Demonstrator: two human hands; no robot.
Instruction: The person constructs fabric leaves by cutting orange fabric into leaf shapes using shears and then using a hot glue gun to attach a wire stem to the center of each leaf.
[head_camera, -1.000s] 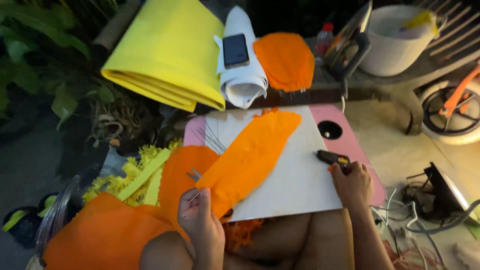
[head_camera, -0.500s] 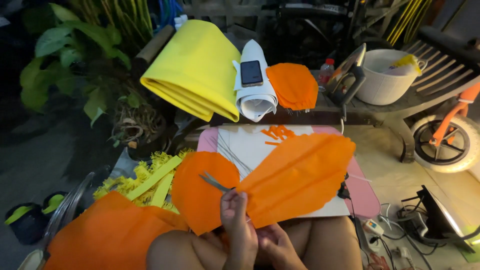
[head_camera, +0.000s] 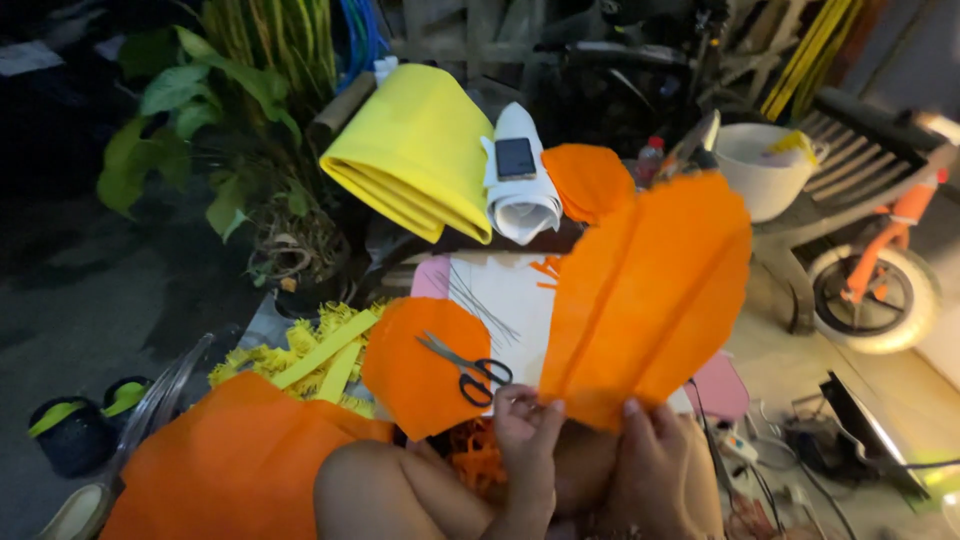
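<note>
Now lifted clear of the white board (head_camera: 505, 300) and held up toward the camera: a big orange petal-shaped sheet of fabric (head_camera: 650, 300), creased lengthwise, which a second ago lay flat along the board and half a second ago was only partly raised. Pinched at its lower tip by both hands, left hand (head_camera: 525, 425) with fingers (head_camera: 545, 410) closed on the tip's left edge, right hand (head_camera: 650, 455) with fingers closed on the right edge just beside it. No tool in the right hand any more, where a second ago a dark glue-gun-like tool sat at the board's right side; that tool not visible now. Scissors (head_camera: 468, 367) with black handles, earlier near the left hand, now resting on a smaller rounded orange piece (head_camera: 425, 365) to the left of the hands, untouched. Judged from this: cutting and gluing paused, both hands given over to spreading and looking over the raised sheet. Behind it, partly hidden, the pink worktop (head_camera: 722, 385). Farther back a folded yellow sheet (head_camera: 415, 150), a white roll (head_camera: 525, 200) with a phone (head_camera: 516, 157) on top, another orange piece (head_camera: 590, 180) and a white bucket (head_camera: 760, 170). Yellow fringed scraps (head_camera: 310, 350) at left, more orange fabric (head_camera: 240, 460) across the lap, small orange shreds (head_camera: 478, 460) below the hands.
</note>
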